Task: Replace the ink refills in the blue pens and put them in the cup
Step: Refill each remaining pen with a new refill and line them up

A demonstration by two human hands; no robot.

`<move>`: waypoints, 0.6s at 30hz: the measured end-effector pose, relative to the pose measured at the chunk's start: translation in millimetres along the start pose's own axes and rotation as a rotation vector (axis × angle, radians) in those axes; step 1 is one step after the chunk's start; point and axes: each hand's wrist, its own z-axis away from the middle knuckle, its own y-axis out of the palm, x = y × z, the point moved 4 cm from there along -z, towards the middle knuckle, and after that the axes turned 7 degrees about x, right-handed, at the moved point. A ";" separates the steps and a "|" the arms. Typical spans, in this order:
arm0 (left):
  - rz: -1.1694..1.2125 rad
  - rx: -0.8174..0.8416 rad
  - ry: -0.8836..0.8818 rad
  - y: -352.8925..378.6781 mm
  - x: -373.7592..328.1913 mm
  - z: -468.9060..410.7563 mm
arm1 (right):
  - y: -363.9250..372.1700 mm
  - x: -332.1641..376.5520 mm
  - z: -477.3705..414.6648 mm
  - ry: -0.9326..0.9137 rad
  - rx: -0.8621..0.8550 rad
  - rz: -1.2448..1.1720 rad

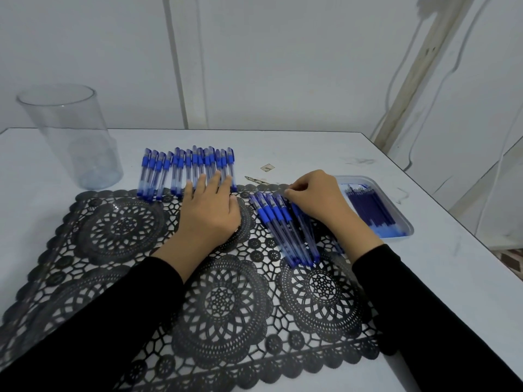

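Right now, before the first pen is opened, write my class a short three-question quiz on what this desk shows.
1. True or false: the clear plastic cup holds no pens.
2. Where do the spare ink refills lie? A in the cup; B in the pale blue tray; C on the black lace mat.
3. Which hand has its fingers on the long back row of blue pens?
Key: 1 true. 2 B. 3 the left hand; the right hand is at the smaller slanted bunch of pens.
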 end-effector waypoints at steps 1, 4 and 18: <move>-0.002 0.002 -0.001 0.2 0.0 0.0 | 0.4 0.0 -1.5 0.008 -0.001 -0.004; -0.002 -0.002 0.000 0.4 0.5 0.0 | 3.2 0.5 -3.7 0.005 0.001 -0.001; 0.008 -0.018 0.010 1.4 1.3 -0.6 | 0.3 -5.7 0.7 -0.046 0.051 0.023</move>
